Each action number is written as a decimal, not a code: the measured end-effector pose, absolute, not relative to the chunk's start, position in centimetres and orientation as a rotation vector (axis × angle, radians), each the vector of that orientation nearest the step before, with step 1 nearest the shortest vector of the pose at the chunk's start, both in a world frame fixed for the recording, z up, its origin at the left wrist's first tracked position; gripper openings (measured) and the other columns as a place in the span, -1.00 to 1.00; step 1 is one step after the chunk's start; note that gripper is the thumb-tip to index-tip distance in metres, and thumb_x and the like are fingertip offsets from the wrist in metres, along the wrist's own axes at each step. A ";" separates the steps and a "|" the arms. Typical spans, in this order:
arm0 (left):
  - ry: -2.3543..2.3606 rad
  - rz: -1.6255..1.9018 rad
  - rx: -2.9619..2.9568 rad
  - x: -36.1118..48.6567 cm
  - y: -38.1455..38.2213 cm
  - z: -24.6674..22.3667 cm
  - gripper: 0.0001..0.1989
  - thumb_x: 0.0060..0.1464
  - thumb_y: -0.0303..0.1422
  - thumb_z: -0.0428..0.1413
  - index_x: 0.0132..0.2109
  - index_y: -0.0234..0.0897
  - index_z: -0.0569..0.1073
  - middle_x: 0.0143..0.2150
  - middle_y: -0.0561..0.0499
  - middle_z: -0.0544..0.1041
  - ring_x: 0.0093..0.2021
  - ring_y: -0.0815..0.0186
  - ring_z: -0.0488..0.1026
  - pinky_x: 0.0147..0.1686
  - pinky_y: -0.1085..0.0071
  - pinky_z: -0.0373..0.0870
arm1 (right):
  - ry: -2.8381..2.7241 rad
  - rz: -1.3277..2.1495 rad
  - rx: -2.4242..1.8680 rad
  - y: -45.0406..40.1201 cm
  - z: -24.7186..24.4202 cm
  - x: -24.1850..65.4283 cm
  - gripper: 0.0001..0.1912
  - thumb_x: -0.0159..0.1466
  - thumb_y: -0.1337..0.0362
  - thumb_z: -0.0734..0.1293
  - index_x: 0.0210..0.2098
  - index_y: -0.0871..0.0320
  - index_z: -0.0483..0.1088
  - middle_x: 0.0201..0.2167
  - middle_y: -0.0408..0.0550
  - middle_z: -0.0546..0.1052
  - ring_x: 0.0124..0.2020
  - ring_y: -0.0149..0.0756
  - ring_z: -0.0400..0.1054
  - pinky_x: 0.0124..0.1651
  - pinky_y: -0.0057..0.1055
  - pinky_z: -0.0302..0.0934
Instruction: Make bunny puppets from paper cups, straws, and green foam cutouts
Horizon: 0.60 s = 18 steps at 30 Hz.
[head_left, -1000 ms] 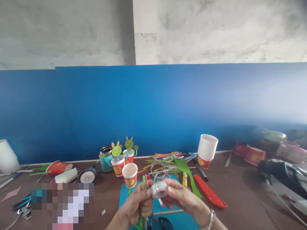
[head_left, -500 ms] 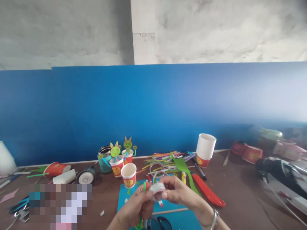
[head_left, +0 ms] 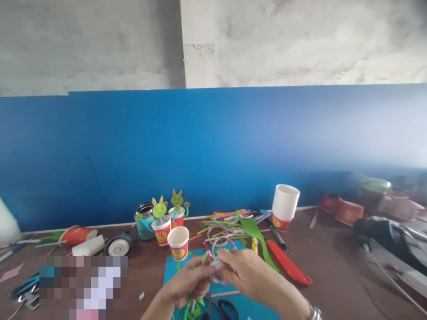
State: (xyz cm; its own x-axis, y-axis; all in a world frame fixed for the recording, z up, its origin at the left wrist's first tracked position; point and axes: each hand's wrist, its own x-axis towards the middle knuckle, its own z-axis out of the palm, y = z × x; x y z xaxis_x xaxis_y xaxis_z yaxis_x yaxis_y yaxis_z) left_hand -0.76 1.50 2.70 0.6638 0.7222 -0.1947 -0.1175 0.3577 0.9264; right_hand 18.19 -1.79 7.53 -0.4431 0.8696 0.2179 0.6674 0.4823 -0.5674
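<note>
Near the front centre, my left hand (head_left: 190,281) is closed round green and red strips (head_left: 188,306) and touches a small roll of clear tape (head_left: 217,272). My right hand (head_left: 242,270) is closed on the same roll from the right, its fingertips partly hidden behind the back of the hand. Both hands are over a blue sheet (head_left: 256,306). Black scissors (head_left: 227,309) lie just below them. An upright red and white paper cup (head_left: 178,243) stands behind my left hand, beside two cups with green paper figures (head_left: 160,210).
Coloured sticks and pens (head_left: 230,222) lie behind the hands. A green paper piece (head_left: 255,231) and a red cutter (head_left: 288,263) lie to the right. Stacked cups (head_left: 285,202) stand at the back, and a cable (head_left: 388,278) crosses the right side.
My right hand has turned over the tape roll, so its back now faces up and covers more of it. The strips in my left hand now slant more.
</note>
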 end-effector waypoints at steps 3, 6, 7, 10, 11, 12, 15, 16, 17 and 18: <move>0.589 0.687 0.998 -0.6 1.5 2.3 -0.57 -0.28 -0.05 0.28 -0.46 -0.25 0.28 -0.78 0.33 0.02 -0.77 0.60 -0.18 -0.76 0.56 -0.26 | -2.079 0.875 -1.116 -1.1 6.9 18.4 -0.71 0.20 0.01 0.30 -0.38 0.12 0.30 -0.57 -0.23 0.33 -0.53 -0.44 0.17 -0.51 -0.52 -0.03; 0.534 0.754 0.969 -0.5 1.6 1.3 -0.52 -0.30 0.01 0.27 -0.42 -0.26 0.29 -0.75 0.34 0.00 -0.75 0.60 -0.20 -0.75 0.58 -0.25 | -1.888 1.321 -0.866 -0.2 5.9 18.3 -0.56 0.20 -0.14 0.21 -0.26 0.13 0.27 -0.53 -0.19 0.36 -0.57 -0.44 0.24 -0.55 -0.54 0.07; 0.530 0.757 0.980 -0.5 1.6 1.0 -0.51 -0.29 0.02 0.26 -0.42 -0.26 0.29 -0.75 0.33 0.01 -0.74 0.60 -0.19 -0.75 0.58 -0.24 | -1.856 1.425 -0.816 -0.1 5.7 18.3 -0.55 0.23 -0.15 0.16 -0.24 0.13 0.25 -0.53 -0.18 0.38 -0.60 -0.46 0.24 -0.58 -0.54 0.07; 0.542 0.731 1.003 -0.7 1.7 0.6 -0.52 -0.26 0.05 0.22 -0.49 -0.26 0.26 -0.75 0.31 0.01 -0.74 0.59 -0.17 -0.75 0.56 -0.22 | -1.822 1.568 -0.772 0.1 5.4 18.3 -0.56 0.24 -0.15 0.14 -0.28 0.12 0.23 -0.56 -0.19 0.40 -0.67 -0.49 0.23 -0.60 -0.55 0.06; 0.549 0.715 0.998 -0.7 1.7 0.6 -0.53 -0.26 0.03 0.23 -0.49 -0.25 0.25 -0.75 0.31 0.00 -0.74 0.59 -0.17 -0.74 0.56 -0.23 | -1.829 1.578 -0.773 0.0 5.4 18.3 -0.55 0.21 -0.17 0.17 -0.30 0.13 0.23 -0.57 -0.20 0.38 -0.67 -0.49 0.23 -0.60 -0.55 0.07; 0.558 0.693 0.993 -0.9 1.7 0.9 -0.54 -0.26 0.00 0.25 -0.49 -0.25 0.25 -0.75 0.31 0.00 -0.74 0.59 -0.17 -0.74 0.56 -0.24 | -1.857 1.559 -0.798 -0.2 5.6 18.4 -0.54 0.18 -0.17 0.20 -0.32 0.13 0.25 -0.58 -0.21 0.37 -0.65 -0.48 0.22 -0.59 -0.54 0.08; 0.597 0.618 1.052 -1.1 1.7 2.0 -0.63 -0.22 -0.11 0.26 -0.45 -0.25 0.30 -0.75 0.31 0.03 -0.75 0.58 -0.14 -0.73 0.54 -0.26 | -2.048 1.277 -1.038 -0.8 6.4 18.4 -0.65 0.15 -0.03 0.32 -0.35 0.14 0.33 -0.62 -0.25 0.30 -0.60 -0.46 0.17 -0.56 -0.53 0.04; 0.612 0.598 1.110 -1.1 1.7 2.3 -0.66 -0.19 -0.13 0.25 -0.44 -0.26 0.33 -0.75 0.30 0.06 -0.75 0.58 -0.12 -0.73 0.53 -0.25 | -2.114 1.140 -1.132 -0.9 6.6 18.4 -0.73 0.14 0.05 0.35 -0.37 0.14 0.36 -0.62 -0.26 0.29 -0.58 -0.47 0.15 -0.55 -0.52 0.01; 0.627 0.586 1.172 -1.0 1.8 2.6 -0.69 -0.15 -0.15 0.24 -0.43 -0.28 0.35 -0.75 0.29 0.08 -0.74 0.58 -0.10 -0.72 0.52 -0.25 | -2.163 1.013 -1.206 -1.0 6.7 18.3 -0.80 0.12 0.13 0.37 -0.39 0.13 0.37 -0.63 -0.27 0.28 -0.58 -0.47 0.13 -0.54 -0.51 -0.03; 0.636 0.585 1.225 -1.0 1.8 2.7 -0.70 -0.13 -0.15 0.23 -0.42 -0.29 0.36 -0.75 0.28 0.10 -0.74 0.58 -0.09 -0.71 0.51 -0.25 | -2.181 0.920 -1.255 -1.0 6.7 18.3 -0.83 0.11 0.17 0.38 -0.42 0.13 0.38 -0.63 -0.28 0.29 -0.57 -0.47 0.12 -0.53 -0.50 -0.05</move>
